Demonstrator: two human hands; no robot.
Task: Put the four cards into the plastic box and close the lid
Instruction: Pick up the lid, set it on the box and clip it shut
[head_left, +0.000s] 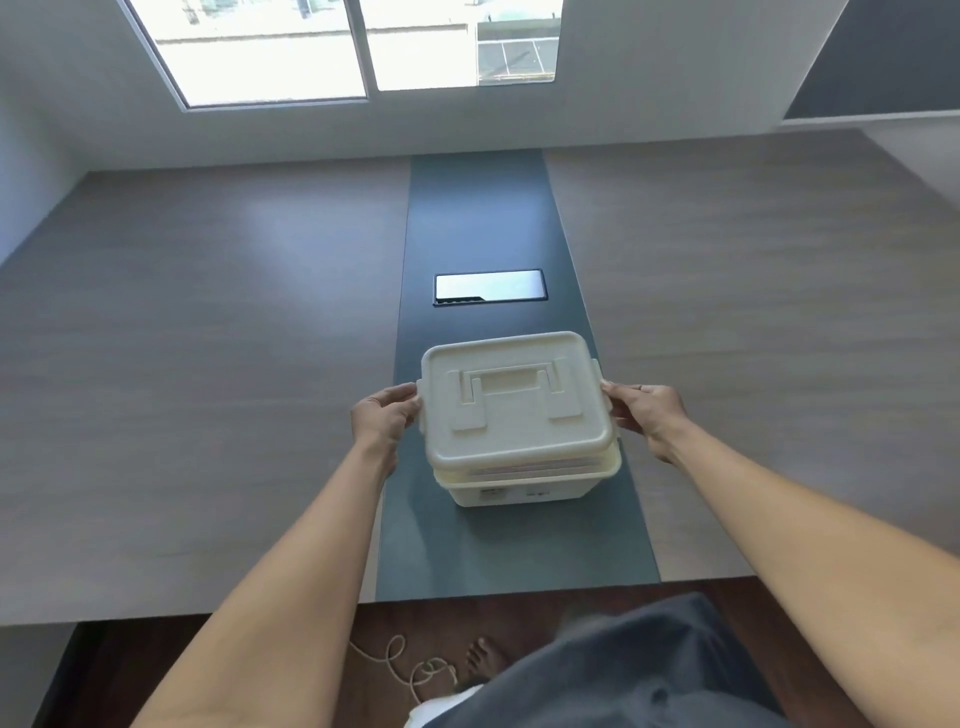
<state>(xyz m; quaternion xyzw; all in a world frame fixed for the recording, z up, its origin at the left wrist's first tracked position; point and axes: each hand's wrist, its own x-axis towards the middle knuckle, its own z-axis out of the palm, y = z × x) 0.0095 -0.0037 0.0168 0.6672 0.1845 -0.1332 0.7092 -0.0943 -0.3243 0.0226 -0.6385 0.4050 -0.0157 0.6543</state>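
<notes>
Wood-grain table (208, 364) filled most of the head view, with a dark grey strip (478, 208) running down its middle away from me, and a window (337, 47) up on the far wall. Set into that strip was a small glossy rectangular panel (489, 286) that caught the light.

Just nearer than the panel sat the cream plastic box (519, 491), square on the grey strip. Its lid (511, 400) was on top, carry handle (511, 389) folded flat, though the near edge looked like it sat a touch proud of the box rim, so I couldn't say it was fully snapped down. Didn't see any cards on the table; couldn't see inside the box either.

My left hand (382, 415) was at the lid's left edge, fingers curled against the side latch. My right hand (647, 415) mirrored it on the right edge, fingertips touching the latch there. Both were gripping the lid from the sides, forearms stretched out over the near table edge.

Down below the table edge I could see dark floor, a bare foot (483, 662) and a loop of pale cord (415, 670).
</notes>
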